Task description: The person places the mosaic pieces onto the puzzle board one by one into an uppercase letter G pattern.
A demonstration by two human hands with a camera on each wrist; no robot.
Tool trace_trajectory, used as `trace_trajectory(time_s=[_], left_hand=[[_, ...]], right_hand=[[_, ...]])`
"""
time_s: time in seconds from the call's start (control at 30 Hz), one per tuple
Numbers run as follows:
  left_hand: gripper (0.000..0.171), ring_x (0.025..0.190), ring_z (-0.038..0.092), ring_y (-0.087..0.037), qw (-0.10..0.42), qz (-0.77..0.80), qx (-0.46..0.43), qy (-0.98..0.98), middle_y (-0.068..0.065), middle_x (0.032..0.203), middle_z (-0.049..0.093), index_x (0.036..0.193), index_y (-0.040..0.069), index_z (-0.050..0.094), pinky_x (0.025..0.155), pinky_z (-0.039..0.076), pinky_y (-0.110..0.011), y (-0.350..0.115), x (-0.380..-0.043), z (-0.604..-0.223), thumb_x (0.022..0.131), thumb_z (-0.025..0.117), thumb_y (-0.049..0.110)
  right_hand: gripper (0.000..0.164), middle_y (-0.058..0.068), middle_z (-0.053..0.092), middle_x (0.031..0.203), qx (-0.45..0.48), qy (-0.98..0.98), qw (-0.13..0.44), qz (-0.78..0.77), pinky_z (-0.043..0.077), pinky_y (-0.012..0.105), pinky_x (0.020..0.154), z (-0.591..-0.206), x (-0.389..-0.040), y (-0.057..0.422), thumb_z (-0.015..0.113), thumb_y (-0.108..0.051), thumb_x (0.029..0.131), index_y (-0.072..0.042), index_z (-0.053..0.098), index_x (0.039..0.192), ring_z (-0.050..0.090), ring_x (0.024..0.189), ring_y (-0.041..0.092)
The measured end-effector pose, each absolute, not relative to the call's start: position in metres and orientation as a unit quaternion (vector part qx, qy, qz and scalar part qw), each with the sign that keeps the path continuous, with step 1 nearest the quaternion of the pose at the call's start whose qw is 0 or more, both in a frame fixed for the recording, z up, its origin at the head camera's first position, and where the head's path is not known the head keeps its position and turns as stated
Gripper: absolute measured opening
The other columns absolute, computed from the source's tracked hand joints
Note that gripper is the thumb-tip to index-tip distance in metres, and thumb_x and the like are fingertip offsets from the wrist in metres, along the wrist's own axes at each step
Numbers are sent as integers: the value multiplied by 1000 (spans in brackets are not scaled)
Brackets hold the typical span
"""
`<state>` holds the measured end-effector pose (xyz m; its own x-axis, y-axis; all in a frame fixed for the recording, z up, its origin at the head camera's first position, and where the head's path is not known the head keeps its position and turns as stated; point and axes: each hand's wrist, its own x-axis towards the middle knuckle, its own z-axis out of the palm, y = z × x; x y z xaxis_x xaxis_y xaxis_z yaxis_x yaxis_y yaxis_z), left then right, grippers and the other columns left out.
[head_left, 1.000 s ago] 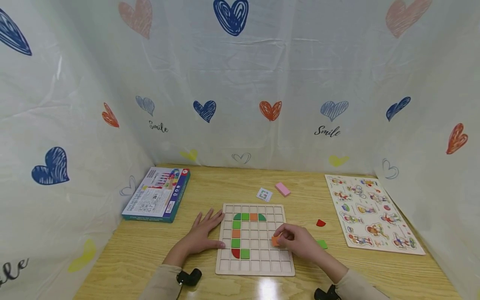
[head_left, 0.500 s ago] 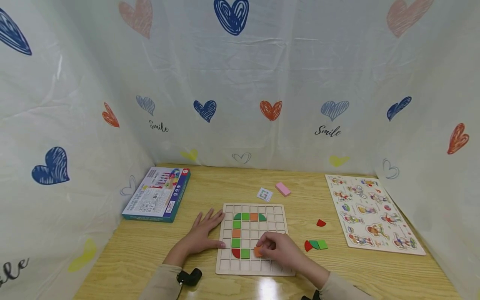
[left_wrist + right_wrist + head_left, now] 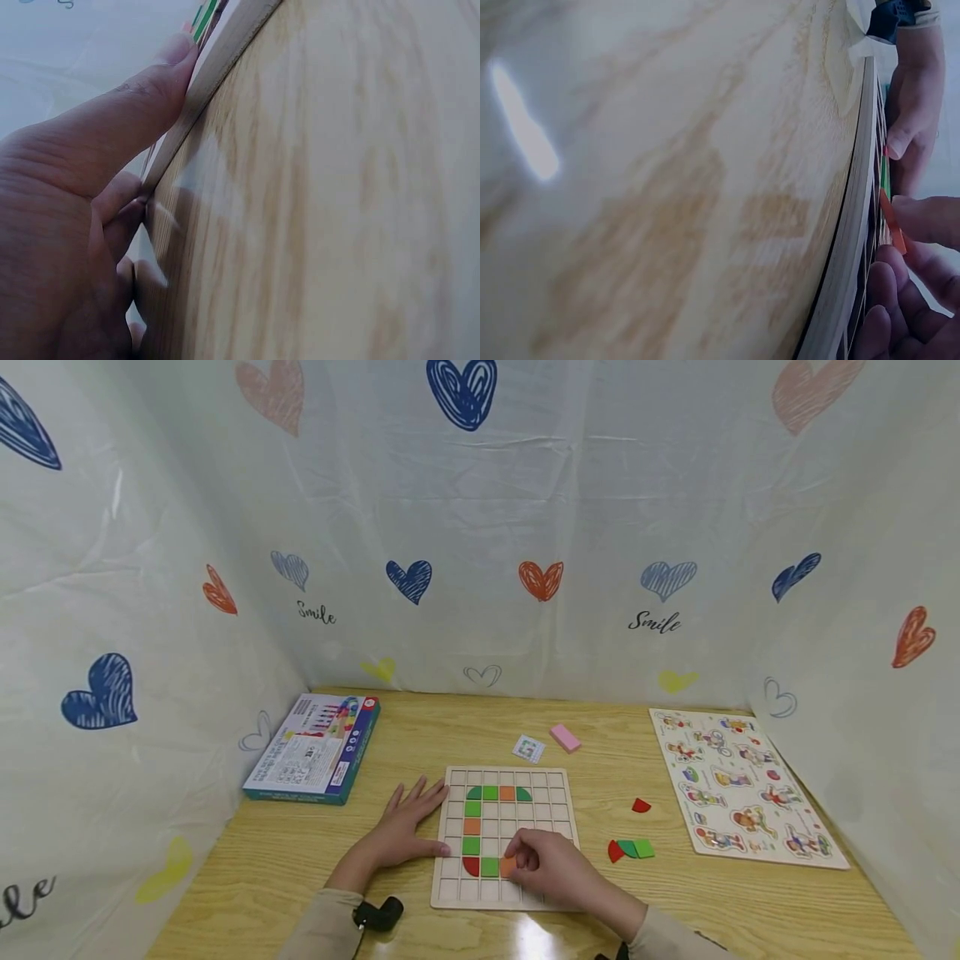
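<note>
A wooden grid board [image 3: 454, 893] lies on the table, bearing a curved outline of green, orange and red tiles. My right hand [image 3: 552, 867] pinches an orange square tile [image 3: 507, 867] at the lower row, just right of a green square tile [image 3: 490, 867]. In the right wrist view that orange tile [image 3: 892, 223] tilts between thumb and fingers, one edge down at the grid. With fingers spread, my left hand [image 3: 405, 831] rests at the board's left side. Its thumb [image 3: 161, 71] presses on the board's edge in the left wrist view.
Right of the board lie a red quarter-round tile [image 3: 641, 806] and a small cluster with a green square [image 3: 643, 849]. Behind it are a pattern card [image 3: 528, 748] and a pink block [image 3: 566, 738]. A box [image 3: 311, 752] stands left, a picture puzzle board [image 3: 735, 777] right.
My right hand has carried the orange tile left and toward me, from the board's right side to the cell beside the lower green tile. The left hand stays put.
</note>
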<state>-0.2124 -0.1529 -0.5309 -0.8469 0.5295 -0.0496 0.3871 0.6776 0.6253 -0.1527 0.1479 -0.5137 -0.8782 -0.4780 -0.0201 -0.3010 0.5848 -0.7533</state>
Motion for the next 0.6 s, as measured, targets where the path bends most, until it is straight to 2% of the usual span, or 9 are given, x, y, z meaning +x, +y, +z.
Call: trace_trajectory(time_s=[0.33,0.6], left_hand=[[99,156,6,-37,110,305,250,912,-7,167,25,160,10,32,122,-7,-60,-153,-213,-534,84,77,55],[99,156,6,-38,110,310,254,909,-9,167,26,160,9,33,121,-8,-61,-154,-213,-534,84,78,54]], right_hand=[[14,-12,54,77,-235,896,85,-367,44,20,60,-516,-153,147,77,-10,85,-16,68,93,48,66,0],[12,-12,53,77,-241,897,76,-362,44,19,59,-518,-153,146,76,-10,86,-16,70,93,46,65,-1]])
